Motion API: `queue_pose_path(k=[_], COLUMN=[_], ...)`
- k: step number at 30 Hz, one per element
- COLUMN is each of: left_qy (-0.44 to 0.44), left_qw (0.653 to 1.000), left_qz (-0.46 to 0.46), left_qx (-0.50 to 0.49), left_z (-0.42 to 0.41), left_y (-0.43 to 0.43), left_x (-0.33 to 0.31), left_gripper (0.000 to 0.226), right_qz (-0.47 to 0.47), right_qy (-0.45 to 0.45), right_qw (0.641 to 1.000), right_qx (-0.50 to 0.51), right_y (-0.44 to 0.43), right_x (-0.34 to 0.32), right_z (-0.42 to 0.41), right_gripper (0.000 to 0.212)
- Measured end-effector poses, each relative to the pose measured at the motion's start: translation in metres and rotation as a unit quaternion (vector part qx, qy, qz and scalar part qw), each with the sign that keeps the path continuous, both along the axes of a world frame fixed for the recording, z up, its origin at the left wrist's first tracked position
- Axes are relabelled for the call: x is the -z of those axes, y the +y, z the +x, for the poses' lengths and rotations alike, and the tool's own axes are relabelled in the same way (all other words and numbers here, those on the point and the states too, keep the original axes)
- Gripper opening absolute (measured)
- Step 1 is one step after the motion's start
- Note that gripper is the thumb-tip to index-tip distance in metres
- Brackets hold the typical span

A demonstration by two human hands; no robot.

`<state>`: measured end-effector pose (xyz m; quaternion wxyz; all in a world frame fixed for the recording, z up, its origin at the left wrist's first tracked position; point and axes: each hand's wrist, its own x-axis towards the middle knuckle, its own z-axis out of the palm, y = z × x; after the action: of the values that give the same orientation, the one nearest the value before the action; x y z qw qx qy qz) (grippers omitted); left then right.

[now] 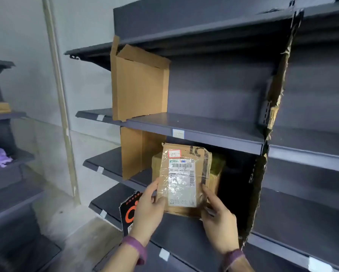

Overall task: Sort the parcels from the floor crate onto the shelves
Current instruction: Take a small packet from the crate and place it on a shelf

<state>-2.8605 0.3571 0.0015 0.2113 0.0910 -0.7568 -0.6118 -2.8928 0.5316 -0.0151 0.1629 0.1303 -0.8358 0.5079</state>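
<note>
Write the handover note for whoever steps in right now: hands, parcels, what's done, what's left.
Left hand and right hand both grip the labelled parcel, held upright at the front of the shelf.
A brown box already sits behind it; a black-and-orange parcel stands one shelf lower.
Left: set this parcel down and release it. The floor crate is not in view.

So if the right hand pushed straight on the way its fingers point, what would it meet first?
Probably the brown box on the shelf, behind the parcel the right hand grips; depth is unclear.
</note>
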Motion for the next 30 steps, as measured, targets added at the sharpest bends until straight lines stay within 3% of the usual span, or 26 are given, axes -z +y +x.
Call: queue_pose_path(k=[10, 15, 18, 24, 27, 30], left_qy=[-0.022, -0.01, 0.013, 0.177, 0.227, 0.244], left_qw=[0.993, 0.988, 0.985, 0.964, 0.954, 0.949], left_qz=[-0.002, 0.007, 0.017, 0.063, 0.031, -0.029], left_qx=[0.112, 0.157, 0.173, 0.189, 0.193, 0.199], left_z=[-0.032, -0.03, -0.021, -0.002, -0.014, -0.038], left_y=[-0.068, -0.078, -0.085, -0.108, -0.117, -0.121], left_x=[0.004, 0.002, -0.004, -0.044, -0.081, -0.116], left_gripper=[0.053, 0.054, 0.052, 0.053, 0.062, 0.068], right_qz=[0.027, 0.012, 0.022, 0.035, 0.028, 0.025], right_qy=[-0.025, -0.037, 0.002, 0.178, 0.23, 0.225], right_qw=[0.986, 0.985, 0.983, 0.969, 0.958, 0.958], right_qx=[0.164, 0.171, 0.18, 0.168, 0.171, 0.175], right_y=[-0.064, -0.073, -0.081, -0.104, -0.109, -0.107], right_x=[0.003, 0.002, -0.005, -0.049, -0.088, -0.124], right_z=[0.007, 0.019, 0.032, 0.052, 0.039, 0.017], right_gripper=[0.06, 0.069, 0.071, 0.077, 0.068, 0.06])
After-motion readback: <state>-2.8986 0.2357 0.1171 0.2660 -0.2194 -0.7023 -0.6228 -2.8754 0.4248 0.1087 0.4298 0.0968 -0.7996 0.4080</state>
